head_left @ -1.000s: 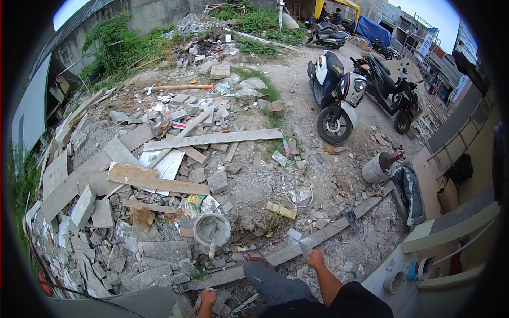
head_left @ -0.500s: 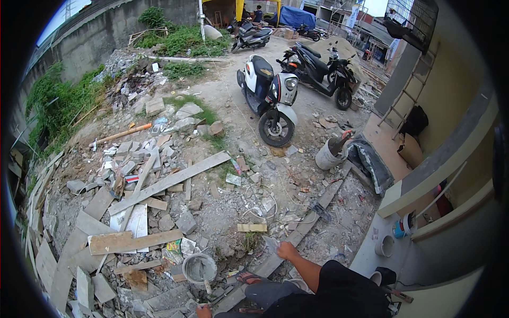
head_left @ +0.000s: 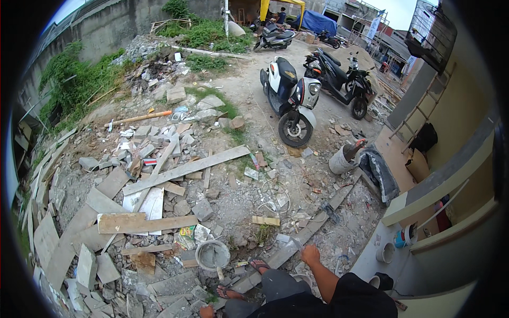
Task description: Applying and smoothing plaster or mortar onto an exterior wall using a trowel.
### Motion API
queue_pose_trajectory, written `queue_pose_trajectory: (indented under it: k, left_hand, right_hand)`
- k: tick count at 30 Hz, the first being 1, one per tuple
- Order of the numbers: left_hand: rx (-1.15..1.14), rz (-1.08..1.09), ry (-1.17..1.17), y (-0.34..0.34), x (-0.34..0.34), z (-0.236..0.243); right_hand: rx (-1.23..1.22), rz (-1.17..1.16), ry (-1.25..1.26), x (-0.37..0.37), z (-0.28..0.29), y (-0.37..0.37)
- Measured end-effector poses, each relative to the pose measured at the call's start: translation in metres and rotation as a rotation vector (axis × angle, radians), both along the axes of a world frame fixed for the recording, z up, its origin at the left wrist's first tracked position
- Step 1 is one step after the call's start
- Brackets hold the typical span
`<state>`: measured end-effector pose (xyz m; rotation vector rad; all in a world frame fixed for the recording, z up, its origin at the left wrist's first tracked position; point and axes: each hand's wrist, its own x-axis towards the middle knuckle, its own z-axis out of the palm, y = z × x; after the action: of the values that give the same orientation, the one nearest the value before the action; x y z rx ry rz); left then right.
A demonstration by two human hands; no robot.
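My right hand [head_left: 310,255] is closed around the handle end of what looks like a trowel [head_left: 296,244], its thin grey blade pointing away to the left above a long plank [head_left: 305,225]. At the lower edge my left hand [head_left: 207,311] shows only in part, too small to read its fingers. Nearest to it, a round bucket [head_left: 198,255] holds grey mortar [head_left: 214,254], and a pale stick-like handle [head_left: 220,273] leans at its near rim. My sandalled feet [head_left: 259,264] are beside the plank.
Rubble and loose boards [head_left: 148,223] cover the ground at left. A white scooter [head_left: 297,111] and a black motorbike [head_left: 339,79] stand farther off. A bucket with tools [head_left: 341,160] is ahead right, near a porch wall [head_left: 450,180] with paint pots [head_left: 385,252]; a birdcage [head_left: 432,40] hangs above.
The whole view has shifted, so the scene sits farther right. My right hand has turned and its trowel blade shows narrower. Both feet now show.
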<state>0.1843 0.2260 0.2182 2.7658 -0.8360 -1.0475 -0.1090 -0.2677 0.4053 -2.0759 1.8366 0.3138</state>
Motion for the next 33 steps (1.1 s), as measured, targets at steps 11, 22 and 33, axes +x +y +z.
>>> queue_pose_trajectory:
  k: [11,22,33]
  left_hand:
    - [-0.2,0.758,0.161,-0.091,0.035,0.01]
    - [0.051,0.506,0.143,-0.245,0.015,-0.139]
    - [0.228,0.42,0.272,-0.287,0.069,-0.107]
  right_hand:
    - [0.086,0.063,-0.3,0.083,-0.145,0.025]
    - [0.308,-0.141,-0.479,0.041,-0.215,0.102]
    - [0.331,-0.108,-0.613,0.011,-0.23,0.074]
